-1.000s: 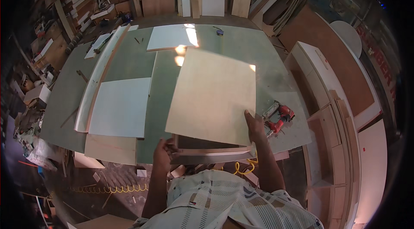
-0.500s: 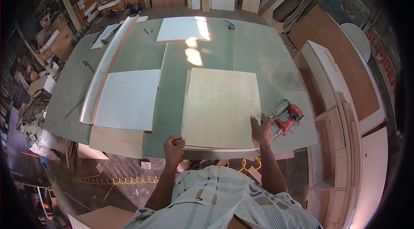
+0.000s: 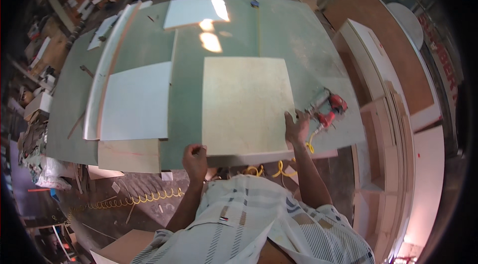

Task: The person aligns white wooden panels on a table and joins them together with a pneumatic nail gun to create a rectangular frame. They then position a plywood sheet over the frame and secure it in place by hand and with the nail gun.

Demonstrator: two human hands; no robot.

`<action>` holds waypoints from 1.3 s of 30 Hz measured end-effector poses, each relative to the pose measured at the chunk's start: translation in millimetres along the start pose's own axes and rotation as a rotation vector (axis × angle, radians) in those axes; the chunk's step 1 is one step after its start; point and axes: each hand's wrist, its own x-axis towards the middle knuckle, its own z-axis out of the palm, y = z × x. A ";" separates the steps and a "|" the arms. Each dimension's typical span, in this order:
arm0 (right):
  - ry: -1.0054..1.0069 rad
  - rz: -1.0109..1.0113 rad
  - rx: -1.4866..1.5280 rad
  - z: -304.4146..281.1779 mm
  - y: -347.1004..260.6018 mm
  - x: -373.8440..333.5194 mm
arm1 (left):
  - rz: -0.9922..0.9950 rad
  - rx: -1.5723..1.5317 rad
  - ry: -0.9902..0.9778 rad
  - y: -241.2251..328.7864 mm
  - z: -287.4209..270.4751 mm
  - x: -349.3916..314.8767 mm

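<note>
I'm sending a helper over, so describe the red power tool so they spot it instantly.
Start at the big green workbench and go to its near right corner. Beside the right hand, right of the pale square panel, lies the power tool, the only red thing on the bench.

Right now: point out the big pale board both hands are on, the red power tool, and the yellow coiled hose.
pale board (image 3: 246, 105), head view, middle of its top face
red power tool (image 3: 328, 108), head view, on its red body
yellow coiled hose (image 3: 144, 198), head view, on the coils over the floor
</note>
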 end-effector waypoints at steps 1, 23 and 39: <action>-0.079 0.014 0.062 -4.1 -1.7 2.1 | -0.054 0.023 0.001 9.0 -2.4 1.0; -0.563 -0.619 0.316 -103.3 51.5 -23.3 | 0.442 0.605 -0.395 19.4 -41.4 9.1; -0.385 -0.788 0.284 -92.5 67.0 -33.3 | 0.495 0.803 -0.420 33.5 -40.0 11.6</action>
